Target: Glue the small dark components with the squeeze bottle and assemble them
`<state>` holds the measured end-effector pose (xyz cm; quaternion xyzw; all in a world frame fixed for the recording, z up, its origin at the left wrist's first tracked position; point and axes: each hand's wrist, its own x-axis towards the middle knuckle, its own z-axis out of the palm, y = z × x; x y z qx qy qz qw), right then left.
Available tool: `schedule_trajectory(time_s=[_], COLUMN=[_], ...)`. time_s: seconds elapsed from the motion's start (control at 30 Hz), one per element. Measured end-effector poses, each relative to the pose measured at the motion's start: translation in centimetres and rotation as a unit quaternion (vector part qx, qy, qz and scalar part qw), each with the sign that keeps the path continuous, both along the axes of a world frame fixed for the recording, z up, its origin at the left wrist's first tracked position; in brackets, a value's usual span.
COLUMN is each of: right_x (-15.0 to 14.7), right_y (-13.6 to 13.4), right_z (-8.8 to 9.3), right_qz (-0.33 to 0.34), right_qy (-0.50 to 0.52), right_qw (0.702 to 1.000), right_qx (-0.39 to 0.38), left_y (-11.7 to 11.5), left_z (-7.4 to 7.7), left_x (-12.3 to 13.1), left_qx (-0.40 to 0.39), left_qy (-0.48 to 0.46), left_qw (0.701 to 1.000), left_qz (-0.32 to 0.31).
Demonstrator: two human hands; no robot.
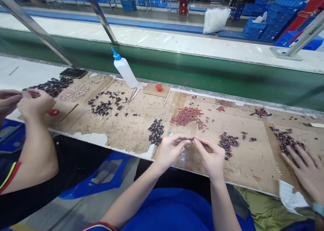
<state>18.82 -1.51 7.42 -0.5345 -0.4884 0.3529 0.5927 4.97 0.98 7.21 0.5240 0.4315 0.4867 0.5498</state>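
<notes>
My left hand (171, 148) and my right hand (210, 154) meet above the cardboard-covered bench (131, 130), fingertips pinched together on a tiny dark part (192, 139). A thin blue-tipped tool (170, 133) shows just behind my left hand. A heap of black parts (156, 132) lies left of my left hand. Red and dark parts (187, 115) are piled beyond my hands, and a smaller mixed pile (228, 142) lies right of my right hand.
A white squeeze bottle with a blue nozzle (125, 69) and a small red cap (159, 87) stand at the back. A green conveyor belt (177, 65) runs behind. A co-worker's hands (27, 103) work at left; another person's hand (306, 170) rests at right.
</notes>
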Motion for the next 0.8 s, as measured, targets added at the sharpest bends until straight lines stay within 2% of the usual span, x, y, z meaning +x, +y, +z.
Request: schedule_trajectory(time_s=[0.23, 0.4, 0.43, 0.5, 0.53, 0.6, 0.67, 0.73, 0.8], right_x=[-0.2, 0.7, 1.4, 3.4, 4.6, 7.1, 8.7, 8.5, 6.3], right_y=[0.0, 0.2, 0.2, 0.0, -0.1, -0.5, -0.8, -0.9, -0.9], right_z=[-0.5, -1.3, -1.6, -2.1, -2.3, -2.6, -2.7, -2.7, -2.9], right_qz=[-0.003, -0.003, -0.017, -0.088, -0.139, -0.265, -0.339, -0.356, -0.304], right_qy=[-0.001, -0.005, -0.006, -0.014, -0.025, -0.073, -0.186, -0.295, -0.347], right_qw=[1.0, 1.0, 1.0, 0.995, 0.989, 0.96, 0.92, 0.886, 0.887], right_qx=[0.023, 0.001, -0.011, -0.035, -0.047, -0.06, -0.061, -0.02, 0.034], left_y=[0.2, 0.5, 0.7, 1.3, 1.9, 3.3, 5.1, 6.9, 8.3], left_z=[-0.4, -1.0, -0.9, -0.8, -0.8, -1.1, -1.9, -3.0, -4.3], left_x=[0.0, 0.8, 0.7, -0.1, -0.9, -3.0, -5.4, -7.4, -8.7], left_qx=[0.004, 0.021, 0.028, 0.052, 0.07, 0.109, 0.14, 0.153, 0.151], left_qy=[-0.01, 0.019, 0.033, 0.072, 0.097, 0.164, 0.254, 0.368, 0.437], left_qw=[1.0, 0.998, 0.997, 0.993, 0.991, 0.98, 0.95, 0.905, 0.876], left_qz=[0.006, -0.051, -0.07, -0.079, -0.061, 0.029, 0.114, 0.148, 0.14])
